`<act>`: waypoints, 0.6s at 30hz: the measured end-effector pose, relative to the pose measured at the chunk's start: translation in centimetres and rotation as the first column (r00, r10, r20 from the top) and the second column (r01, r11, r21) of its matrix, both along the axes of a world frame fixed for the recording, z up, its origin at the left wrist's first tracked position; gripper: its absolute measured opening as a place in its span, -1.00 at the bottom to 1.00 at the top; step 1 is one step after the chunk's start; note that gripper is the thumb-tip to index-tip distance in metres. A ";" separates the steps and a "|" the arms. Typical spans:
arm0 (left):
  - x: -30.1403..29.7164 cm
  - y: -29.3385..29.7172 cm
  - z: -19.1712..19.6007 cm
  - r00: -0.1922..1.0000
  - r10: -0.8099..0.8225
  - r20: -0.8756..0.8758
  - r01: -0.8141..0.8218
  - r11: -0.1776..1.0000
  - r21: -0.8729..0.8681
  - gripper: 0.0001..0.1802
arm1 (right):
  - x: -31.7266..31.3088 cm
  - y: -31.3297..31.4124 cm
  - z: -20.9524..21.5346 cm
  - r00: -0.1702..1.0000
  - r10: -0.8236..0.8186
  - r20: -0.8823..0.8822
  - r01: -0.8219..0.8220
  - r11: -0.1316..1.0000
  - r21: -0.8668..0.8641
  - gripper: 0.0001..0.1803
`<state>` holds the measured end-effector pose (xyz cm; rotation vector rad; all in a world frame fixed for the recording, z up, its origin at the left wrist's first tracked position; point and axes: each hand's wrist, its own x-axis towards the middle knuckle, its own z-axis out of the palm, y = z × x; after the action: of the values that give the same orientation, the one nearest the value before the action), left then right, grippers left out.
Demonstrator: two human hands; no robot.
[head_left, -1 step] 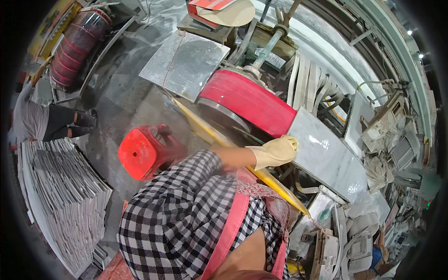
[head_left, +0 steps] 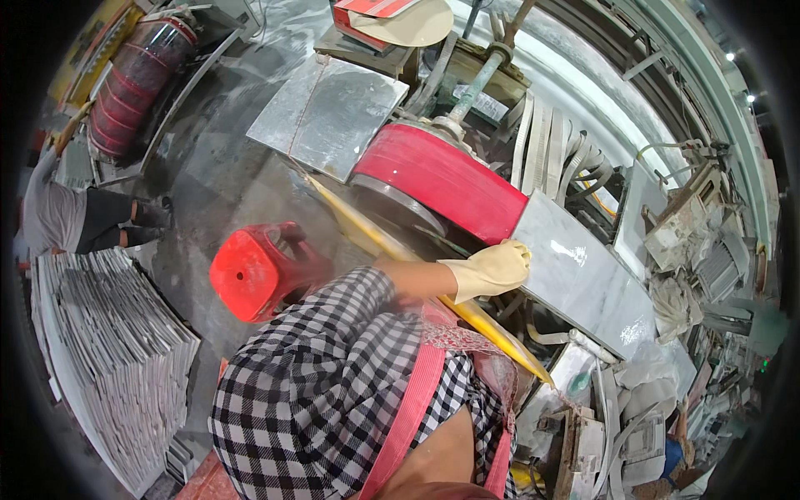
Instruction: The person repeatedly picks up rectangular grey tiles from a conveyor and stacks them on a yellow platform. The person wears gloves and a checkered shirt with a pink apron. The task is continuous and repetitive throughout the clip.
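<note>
Workshop floor: wet grey concrete [head_left: 217, 192], stacked tiles [head_left: 108, 350] at left.
Gloved hand [head_left: 492, 268]: one visible, which hand unclear; lay flat, fingers spread, pressing the slab's near edge, gripping nothing.
Grey stone slab [head_left: 583, 279]: rested just right of the red saw guard [head_left: 442, 179].
Progress: slab seemed uncut, feeding barely begun.
Beyond: red stool [head_left: 250, 275], cut slab [head_left: 329, 112].

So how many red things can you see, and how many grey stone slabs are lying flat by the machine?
Red things: 2, the red stool and the red saw guard.
Grey slabs lying flat: 2, the slab that the gloved hand presses on and the far slab.
Total: 4.
</note>
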<state>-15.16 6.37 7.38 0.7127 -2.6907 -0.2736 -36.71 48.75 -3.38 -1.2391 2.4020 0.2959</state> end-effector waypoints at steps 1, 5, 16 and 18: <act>0.2 -0.2 0.1 0.997 0.014 0.075 -0.016 1.000 0.017 -0.76 | 0.1 -0.1 0.1 1.000 -0.007 -0.003 0.007 1.000 -0.002 -0.80; 0.8 -0.6 -0.4 0.997 0.061 0.049 -0.057 0.994 -0.089 -0.77 | 0.4 -0.1 0.3 1.000 -0.026 -0.007 0.026 1.000 -0.001 -0.80; 2.1 -1.1 -0.9 0.993 0.023 0.114 -0.030 0.997 0.066 -0.80 | 0.9 0.4 0.8 0.999 -0.046 -0.022 0.046 0.999 0.010 -0.81; 2.6 -1.1 -0.9 0.994 0.040 0.104 -0.040 0.999 -0.001 -0.79 | 1.0 0.4 0.9 0.998 -0.050 -0.025 0.050 0.999 0.013 -0.81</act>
<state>-12.60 5.27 6.50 0.8007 -2.7713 -0.2339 -35.68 49.19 -2.43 -1.1738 2.4439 0.3132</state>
